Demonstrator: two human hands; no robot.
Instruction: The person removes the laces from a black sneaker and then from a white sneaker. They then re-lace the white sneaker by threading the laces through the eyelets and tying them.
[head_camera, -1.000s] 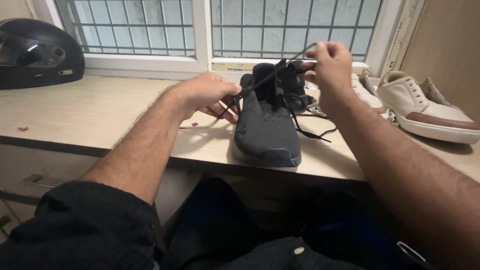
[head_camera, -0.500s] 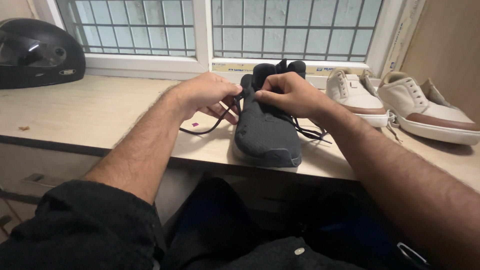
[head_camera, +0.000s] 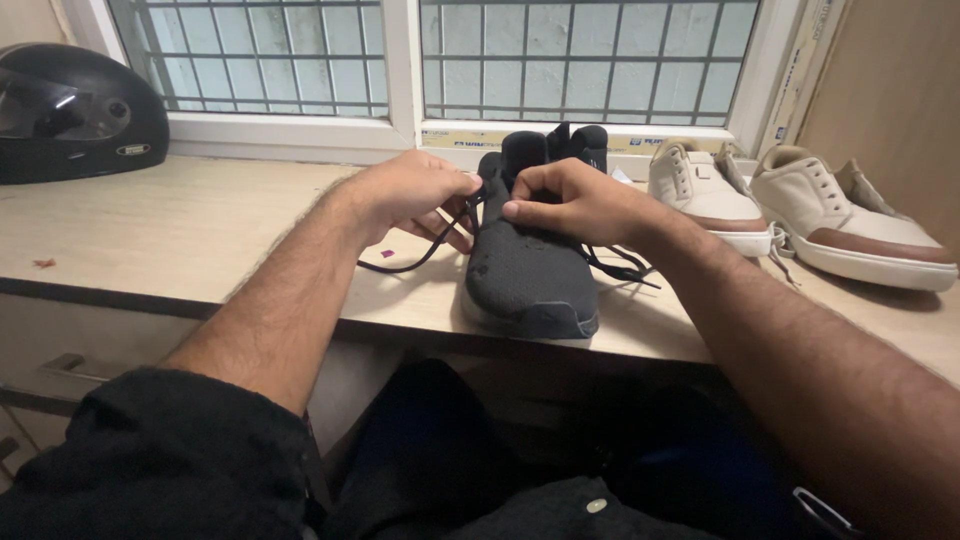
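— Head view first: where is the shoe?

— Just below the middle of the frame. A black sneaker (head_camera: 530, 265) stands on the pale wooden desk (head_camera: 150, 230), toe toward the near edge, heel toward the window (head_camera: 400, 60).

— And the hands?

— The left hand (head_camera: 410, 195) sits at the shoe's left side, its fingers (head_camera: 450, 225) curled closed around a black lace (head_camera: 405, 262) that loops down onto the desk to the left of the shoe. The right hand (head_camera: 580, 200) rests on top of the shoe over the lacing; its fingers (head_camera: 520, 195) are pinched together at the tongue, seemingly on the lace there, though the grip itself is too dark to make out.

— Anything loose on the right?

— More black lace trails onto the desk beside the shoe's right side.

— What else is on the desk?

— A black helmet (head_camera: 75, 115) at the upper left, and two white sneakers with brown trim (head_camera: 800, 210) at the right, near the window.
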